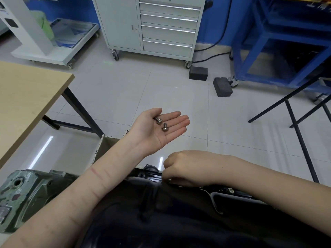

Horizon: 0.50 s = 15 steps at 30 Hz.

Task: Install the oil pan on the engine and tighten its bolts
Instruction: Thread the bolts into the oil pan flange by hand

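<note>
Step in hand: judged to be hand-starting a bolt [169, 180] into the far flange of the oil pan [161, 215], ahead of any tightening.
Oil pan location: the black pan sat on the grey-green engine [26, 190] at the bottom of the view, its far flange running under the right hand.
Right hand [180, 167]: fingers were curled down over the flange and pinched one bolt at the flange edge; whether its thread had entered the hole could not be told.
Left hand [157, 129]: held palm-up and flat above the floor beyond the pan, fingers straight, carrying loose bolts [161, 123] on the palm.
Method advice: the bolt should be set square to the flange and turned by fingertips until it runs freely; any binding would suggest cross-threading and call for backing out. All bolts should be started before any is tightened.
Risk: the level palm had no guard; a tilt would likely drop the bolts onto the tiled floor [125, 90].
Count, bolts: two on the left palm, one at the right fingers, one seated bolt [230, 190] visible in the flange further right; four seen.
Count, hands: two.
Count, oil pans: one.
Count, black blocks [198, 73] on the floor: two.
</note>
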Tool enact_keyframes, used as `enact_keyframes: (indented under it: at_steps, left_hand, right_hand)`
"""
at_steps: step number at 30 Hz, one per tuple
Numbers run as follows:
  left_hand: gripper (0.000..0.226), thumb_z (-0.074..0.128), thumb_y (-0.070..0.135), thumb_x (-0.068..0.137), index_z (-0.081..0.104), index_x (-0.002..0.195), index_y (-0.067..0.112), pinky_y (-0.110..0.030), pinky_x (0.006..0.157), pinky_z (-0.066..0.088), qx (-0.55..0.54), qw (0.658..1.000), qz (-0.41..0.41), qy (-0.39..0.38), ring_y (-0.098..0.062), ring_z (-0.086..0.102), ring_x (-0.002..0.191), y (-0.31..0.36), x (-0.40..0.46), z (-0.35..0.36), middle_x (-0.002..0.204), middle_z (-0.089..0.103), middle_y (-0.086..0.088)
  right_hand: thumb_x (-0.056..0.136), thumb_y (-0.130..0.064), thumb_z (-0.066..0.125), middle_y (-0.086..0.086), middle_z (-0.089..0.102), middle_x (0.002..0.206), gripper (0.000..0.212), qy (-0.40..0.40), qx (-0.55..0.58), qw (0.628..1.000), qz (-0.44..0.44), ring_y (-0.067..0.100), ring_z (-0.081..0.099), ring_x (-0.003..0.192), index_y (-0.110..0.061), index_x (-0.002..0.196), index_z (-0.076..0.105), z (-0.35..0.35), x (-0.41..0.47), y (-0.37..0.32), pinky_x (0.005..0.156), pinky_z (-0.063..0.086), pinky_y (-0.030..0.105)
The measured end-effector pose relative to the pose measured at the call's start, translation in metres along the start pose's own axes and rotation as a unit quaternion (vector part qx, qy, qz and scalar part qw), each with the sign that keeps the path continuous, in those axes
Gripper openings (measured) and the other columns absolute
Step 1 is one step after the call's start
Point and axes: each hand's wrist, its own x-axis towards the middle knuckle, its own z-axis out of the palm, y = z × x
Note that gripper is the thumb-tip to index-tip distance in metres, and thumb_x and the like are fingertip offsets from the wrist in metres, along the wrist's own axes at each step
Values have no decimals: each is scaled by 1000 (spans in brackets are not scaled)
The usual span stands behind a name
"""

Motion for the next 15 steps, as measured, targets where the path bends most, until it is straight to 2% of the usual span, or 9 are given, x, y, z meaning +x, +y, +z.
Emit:
enact_keyframes:
  at_steps: [2,6,10,13,15]
  left_hand:
    - [44,30,23,97,60,91,-9,-38,65,57,-1,1000,1,0,-32,69,71,0,0,0,85,69,-25]
    - [45,30,23,98,60,91,-10,-39,64,56,-3,1000,-1,-1,-32,69,70,0,0,0,84,69,-25]
    - [45,29,23,98,60,91,-10,-39,64,56,-3,1000,-1,-1,-32,69,70,0,1,0,84,69,-25]
    - [45,30,23,98,60,91,-9,-38,64,57,-4,1000,-1,-3,-32,69,71,0,1,0,85,69,-25]
    - [45,29,23,97,60,91,-9,-38,64,57,-4,1000,-1,-3,-32,70,71,0,1,-1,84,69,-25]
  right_hand:
    - [94,-15,44,11,56,99,23,-3,16,1000,0,26,52,94,-6,110,59,0,0,1,65,29,26]
    - [95,-16,43,9,58,103,26,-17,16,1000,14,25,53,97,-9,114,58,0,0,0,74,38,30]
    - [97,-23,40,10,55,98,23,-17,-25,999,27,26,51,94,-5,100,54,-1,1,-1,67,33,32]
    - [97,-22,39,10,54,102,23,-4,-20,1000,17,25,50,96,-6,107,53,-1,0,-1,66,32,30]
    - [96,-19,40,11,54,101,23,0,-11,1000,7,25,50,95,-7,110,54,-1,0,-1,61,25,25]
